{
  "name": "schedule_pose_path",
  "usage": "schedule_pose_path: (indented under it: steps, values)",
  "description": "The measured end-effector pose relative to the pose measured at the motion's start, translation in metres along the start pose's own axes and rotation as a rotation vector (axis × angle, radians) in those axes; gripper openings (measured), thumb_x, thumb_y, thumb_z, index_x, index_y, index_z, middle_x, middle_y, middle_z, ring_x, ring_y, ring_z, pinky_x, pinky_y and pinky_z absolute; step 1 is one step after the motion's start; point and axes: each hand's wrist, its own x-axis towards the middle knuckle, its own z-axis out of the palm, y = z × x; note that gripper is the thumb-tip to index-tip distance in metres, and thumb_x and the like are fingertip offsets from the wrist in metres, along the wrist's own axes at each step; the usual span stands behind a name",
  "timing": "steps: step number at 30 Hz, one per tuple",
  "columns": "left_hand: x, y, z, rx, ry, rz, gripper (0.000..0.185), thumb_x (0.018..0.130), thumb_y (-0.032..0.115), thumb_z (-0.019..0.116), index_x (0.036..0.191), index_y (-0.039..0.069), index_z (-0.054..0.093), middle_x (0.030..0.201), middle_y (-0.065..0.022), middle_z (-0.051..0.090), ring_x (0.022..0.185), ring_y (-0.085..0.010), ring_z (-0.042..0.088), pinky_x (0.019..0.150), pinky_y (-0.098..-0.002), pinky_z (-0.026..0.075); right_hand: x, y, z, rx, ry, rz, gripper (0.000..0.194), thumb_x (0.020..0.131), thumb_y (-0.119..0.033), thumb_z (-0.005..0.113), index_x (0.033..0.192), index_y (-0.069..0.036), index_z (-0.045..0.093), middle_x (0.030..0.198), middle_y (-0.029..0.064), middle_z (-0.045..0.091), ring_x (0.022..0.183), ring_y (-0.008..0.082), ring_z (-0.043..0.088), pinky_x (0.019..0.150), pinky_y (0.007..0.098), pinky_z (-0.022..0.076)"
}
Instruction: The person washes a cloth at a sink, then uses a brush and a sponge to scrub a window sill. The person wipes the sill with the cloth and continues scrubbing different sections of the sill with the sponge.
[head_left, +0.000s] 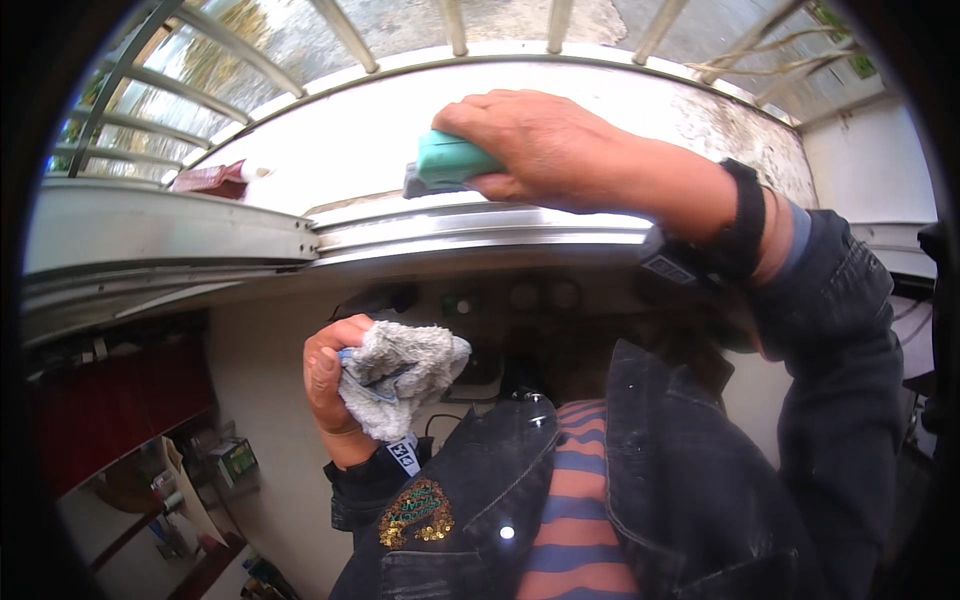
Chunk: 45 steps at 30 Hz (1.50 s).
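My right hand (540, 150) grips a teal block-shaped tool (454, 159) with a grey layer beneath it, over the white window ledge (360, 142) outside the metal sliding-window track (480, 229). My left hand (330, 375) is lower and to the left, inside the window. It is closed around a bunched grey fluffy cloth (405, 371) with some blue edging. The underside of the teal tool is partly hidden, so I cannot tell whether it touches the ledge.
Metal bars (454, 26) enclose the ledge's far side. A red-and-white packet (214, 180) lies at its left end, near the window frame (165, 225). Dark stains mark the ledge's right end. Below left are a dark red surface (120, 405) and a green box (234, 459).
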Motion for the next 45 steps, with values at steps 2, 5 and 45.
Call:
schedule_pose_path:
  steps: [2,5,45]
  values:
    - [-0.007,-0.005,-0.01,0.053,0.002,0.042,0.04,0.092,0.041,0.049,0.087,0.001,0.055,0.083,-0.013,0.054,0.078,-0.0217,0.053,0.073,-0.036,0.046,0.027,-0.01,0.015,0.015,-0.037,-0.039,0.041,0.08,-0.016,0.069,0.115,-0.006,0.05,0.1,0.0141,0.059,0.097,0.0307,0.059,0.086,0.0406,0.047]
    - [-0.013,-0.005,-0.031,0.028,-0.055,0.031,0.038,0.093,0.04,0.05,0.089,0.002,0.055,0.086,-0.0119,0.054,0.078,-0.021,0.053,0.074,-0.0359,0.046,0.063,-0.027,0.041,0.026,-0.085,-0.066,0.04,0.081,-0.018,0.068,0.115,-0.007,0.05,0.099,0.014,0.059,0.098,0.0303,0.059,0.086,0.041,0.0471]
    - [-0.021,0.016,-0.039,0.018,0.002,-0.053,0.043,0.087,0.038,0.057,0.077,-0.004,0.056,0.078,-0.011,0.056,0.073,-0.0183,0.052,0.07,-0.0307,0.041,-0.2,0.103,-0.164,-0.472,-0.668,0.401,0.038,0.071,-0.009,0.07,0.105,-0.003,0.054,0.101,0.0169,0.057,0.099,0.0362,0.055,0.087,0.0428,0.0442]
